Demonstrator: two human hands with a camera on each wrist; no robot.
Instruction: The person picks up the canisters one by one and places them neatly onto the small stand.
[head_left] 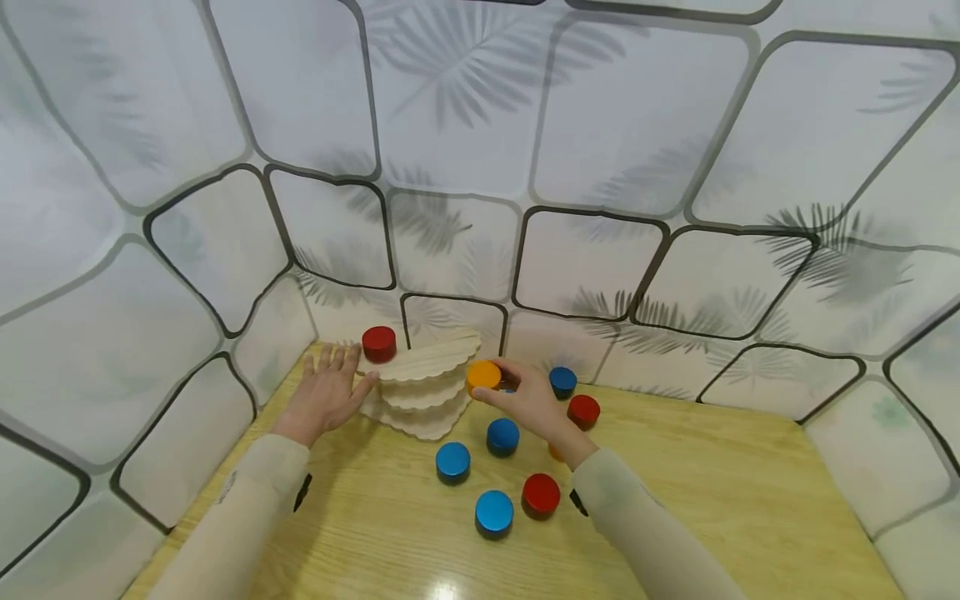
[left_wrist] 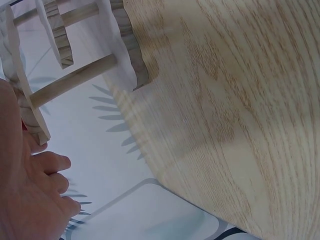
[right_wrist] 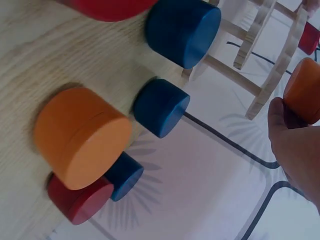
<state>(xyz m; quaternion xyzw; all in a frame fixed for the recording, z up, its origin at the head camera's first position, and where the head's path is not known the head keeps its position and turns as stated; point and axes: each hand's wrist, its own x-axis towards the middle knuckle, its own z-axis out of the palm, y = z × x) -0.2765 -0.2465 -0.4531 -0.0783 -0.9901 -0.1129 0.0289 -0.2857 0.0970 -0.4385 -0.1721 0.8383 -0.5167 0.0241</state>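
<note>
A tiered wooden shelf (head_left: 427,360) with wavy front edges stands in the back left corner of the table, and a red round tin (head_left: 379,344) sits on its top tier. My left hand (head_left: 324,398) lies at the left edge of that tier, fingers spread, its thumb by the red tin. Between thumb and fingers my right hand (head_left: 531,404) pinches an orange round tin (head_left: 483,377), held up at the shelf's right end, level with the upper tiers. The right wrist view shows the same orange tin (right_wrist: 304,92) clear of the table.
Several blue tins, such as one at the front (head_left: 494,512), stand on the wooden table (head_left: 712,500) among red tins (head_left: 541,495). Another orange tin (right_wrist: 82,137) is mostly behind my right forearm in the head view. A patterned curtain (head_left: 465,242) borders the table's back and left.
</note>
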